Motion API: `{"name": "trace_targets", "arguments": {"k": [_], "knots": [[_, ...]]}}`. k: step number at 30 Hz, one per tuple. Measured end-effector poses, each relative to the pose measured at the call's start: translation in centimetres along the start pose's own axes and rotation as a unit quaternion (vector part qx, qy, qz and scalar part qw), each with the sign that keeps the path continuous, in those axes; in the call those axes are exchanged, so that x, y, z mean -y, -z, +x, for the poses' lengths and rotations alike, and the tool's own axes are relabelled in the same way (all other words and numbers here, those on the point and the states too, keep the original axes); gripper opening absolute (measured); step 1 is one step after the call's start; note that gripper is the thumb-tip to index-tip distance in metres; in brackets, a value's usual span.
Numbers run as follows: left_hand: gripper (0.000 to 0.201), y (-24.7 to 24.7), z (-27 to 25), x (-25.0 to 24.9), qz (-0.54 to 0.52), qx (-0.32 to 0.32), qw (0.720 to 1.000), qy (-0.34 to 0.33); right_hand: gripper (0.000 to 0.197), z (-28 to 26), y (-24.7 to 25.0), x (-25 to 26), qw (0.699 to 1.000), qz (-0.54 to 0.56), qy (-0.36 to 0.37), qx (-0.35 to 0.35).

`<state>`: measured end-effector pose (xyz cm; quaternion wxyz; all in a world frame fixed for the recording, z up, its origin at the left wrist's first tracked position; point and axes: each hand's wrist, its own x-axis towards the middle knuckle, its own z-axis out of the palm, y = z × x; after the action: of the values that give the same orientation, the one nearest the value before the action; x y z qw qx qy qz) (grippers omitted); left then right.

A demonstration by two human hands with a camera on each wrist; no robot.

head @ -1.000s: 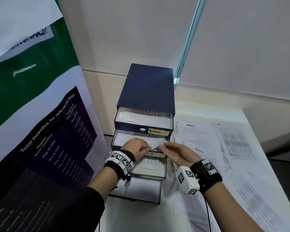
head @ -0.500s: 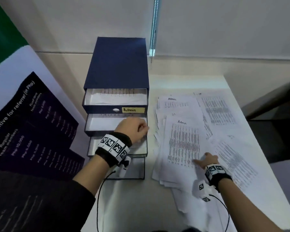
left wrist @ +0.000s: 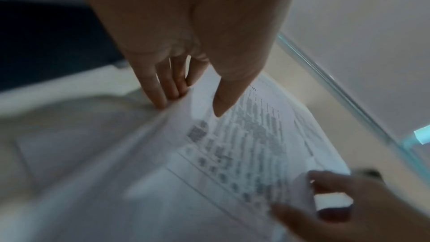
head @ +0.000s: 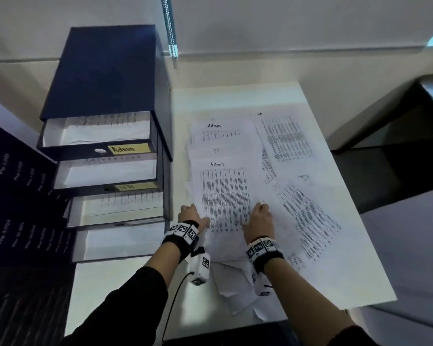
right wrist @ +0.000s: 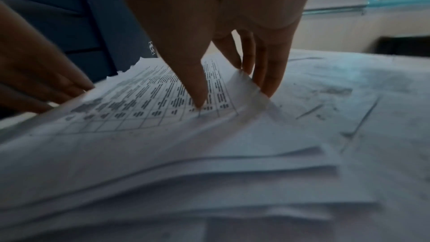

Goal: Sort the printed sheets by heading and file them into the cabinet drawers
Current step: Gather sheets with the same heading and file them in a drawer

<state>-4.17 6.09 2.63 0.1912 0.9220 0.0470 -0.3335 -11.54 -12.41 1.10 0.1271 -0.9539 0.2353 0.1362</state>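
A dark blue cabinet (head: 105, 71) stands at the table's left with its drawers pulled out in steps. The top drawer (head: 95, 152) carries a yellow label reading Admin, and it holds paper. Printed sheets lie spread to the cabinet's right. The top sheet (head: 223, 196) is headed Admin. My left hand (head: 193, 214) pinches its left edge, fingers under and thumb over, as the left wrist view (left wrist: 193, 104) shows. My right hand (head: 259, 213) pinches its right edge, with the thumb pressed on the print (right wrist: 230, 95). The sheet (right wrist: 144, 106) bows up off the stack.
Another Admin sheet (head: 220, 133) and several table-filled sheets (head: 310, 221) cover the white table (head: 235, 96). A second yellow label (head: 133, 187) is too blurred to read. A dark poster (head: 15, 196) leans at the left. Dark furniture (head: 398, 146) stands past the table's right edge.
My left hand has come off the second drawer and moved right to the sheet's left edge. My right hand has shifted onto the same sheet's right edge, which now lifts.
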Motion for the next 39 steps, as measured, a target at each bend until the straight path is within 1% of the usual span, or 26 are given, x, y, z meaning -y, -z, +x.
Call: {"name": "trace_targets", "arguments": {"k": [2,4,8,10,11,12,13,15,16,17,20,22,23,24,25,26,27,28,29,30,32,34,35,37,38,39], "knots": [[0.056,-0.6,0.1,-0.7,-0.06,-0.024,0.997,0.032,0.098,0.3,-0.2,-0.3,1.0,0.008,0.001,-0.001],[0.062,-0.9,-0.1,-1.0,-0.123,-0.053,0.99,0.045,0.097,0.8,-0.5,-0.5,1.0,0.026,0.004,0.011],[0.068,-1.3,-1.1,-1.7,-0.154,-0.067,0.985,0.045,0.073,1.2,-0.9,-0.9,0.998,0.058,0.037,0.002],[0.073,-1.9,-1.7,-2.0,-0.159,-0.06,0.985,0.036,0.08,1.3,-0.8,-1.3,0.997,0.076,0.028,0.004],[0.074,-1.6,-2.3,-2.3,-0.162,-0.071,0.984,0.038,0.09,2.0,-0.4,-1.2,0.995,0.093,0.038,0.012],[0.071,-1.9,-2.5,-2.3,-0.176,-0.07,0.981,0.036,0.099,2.2,-0.6,-1.6,0.994,0.103,0.026,0.016],[0.065,-1.9,-2.5,-2.1,-0.184,-0.084,0.979,0.036,0.106,2.5,-0.7,-1.6,0.993,0.108,0.019,0.031],[0.048,-2.0,-2.6,-2.2,-0.184,-0.101,0.977,0.033,0.107,2.9,-0.6,-1.9,0.992,0.117,0.026,0.037],[0.044,-2.0,-2.7,-2.3,-0.186,-0.103,0.977,0.027,0.103,3.1,-0.6,-2.2,0.991,0.128,0.019,0.042],[0.046,-2.2,-2.7,-2.5,-0.193,-0.101,0.976,0.022,0.097,3.4,-0.7,-2.5,0.988,0.143,0.014,0.05],[0.065,-3.4,-2.5,-1.9,-0.217,-0.101,0.971,-0.012,0.071,4.6,-1.2,-3.9,0.975,0.212,-0.033,0.057],[0.057,-4.1,-2.6,-1.5,-0.198,-0.105,0.973,-0.057,0.07,5.8,-2.2,-5.4,0.962,0.245,-0.029,0.117],[0.059,-4.4,-2.5,-1.1,-0.2,-0.098,0.972,-0.073,0.065,6.1,-2.2,-5.8,0.953,0.261,-0.012,0.155],[0.076,-4.5,-2.5,-0.7,-0.199,-0.099,0.971,-0.085,0.052,6.3,-1.8,-6.1,0.947,0.276,0.004,0.165],[0.083,-4.3,-2.7,-0.7,-0.207,-0.097,0.97,-0.085,0.035,6.3,-0.9,-6.5,0.943,0.294,0.003,0.155],[0.071,-4.3,-2.8,-0.6,-0.209,-0.094,0.969,-0.095,0.019,5.9,0.4,-6.8,0.944,0.3,-0.005,0.137],[0.048,-4.2,-2.6,-0.6,-0.212,-0.088,0.969,-0.095,0.01,5.2,1.5,-7.2,0.942,0.311,-0.007,0.127],[0.027,-3.9,-2.6,-0.6,-0.215,-0.092,0.968,-0.096,0.009,4.6,2.6,-8.0,0.927,0.351,-0.001,0.131],[0.021,-3.8,-2.3,-0.4,-0.207,-0.096,0.968,-0.102,0.008,4.0,2.9,-8.7,0.912,0.385,-0.002,0.139],[0.038,-3.8,-1.8,-0.4,-0.193,-0.094,0.969,-0.121,0.007,3.1,3.6,-9.3,0.904,0.399,0.0,0.153],[0.065,-3.5,-1.2,-1.1,-0.198,-0.072,0.969,-0.127,0.014,1.8,3.9,-10.7,0.905,0.384,-0.002,0.182],[0.082,-3.6,-0.7,-1.9,-0.199,-0.065,0.971,-0.119,0.035,1.0,4.3,-12.0,0.906,0.373,-0.003,0.202],[0.087,-3.7,-0.4,-2.2,-0.192,-0.067,0.973,-0.113,0.05,0.9,4.2,-12.9,0.907,0.367,-0.01,0.207],[0.086,-3.9,0.1,-2.5,-0.174,-0.073,0.977,-0.097,0.086,0.7,4.0,-14.6,0.919,0.337,-0.034,0.202],[0.083,-4.0,0.1,-2.8,-0.163,-0.076,0.979,-0.096,0.095,0.7,4.1,-15.4,0.934,0.301,-0.04,0.189],[0.08,-4.0,0.2,-2.9,-0.153,-0.076,0.981,-0.096,0.094,0.6,4.5,-15.8,0.949,0.262,-0.043,0.171]]}}
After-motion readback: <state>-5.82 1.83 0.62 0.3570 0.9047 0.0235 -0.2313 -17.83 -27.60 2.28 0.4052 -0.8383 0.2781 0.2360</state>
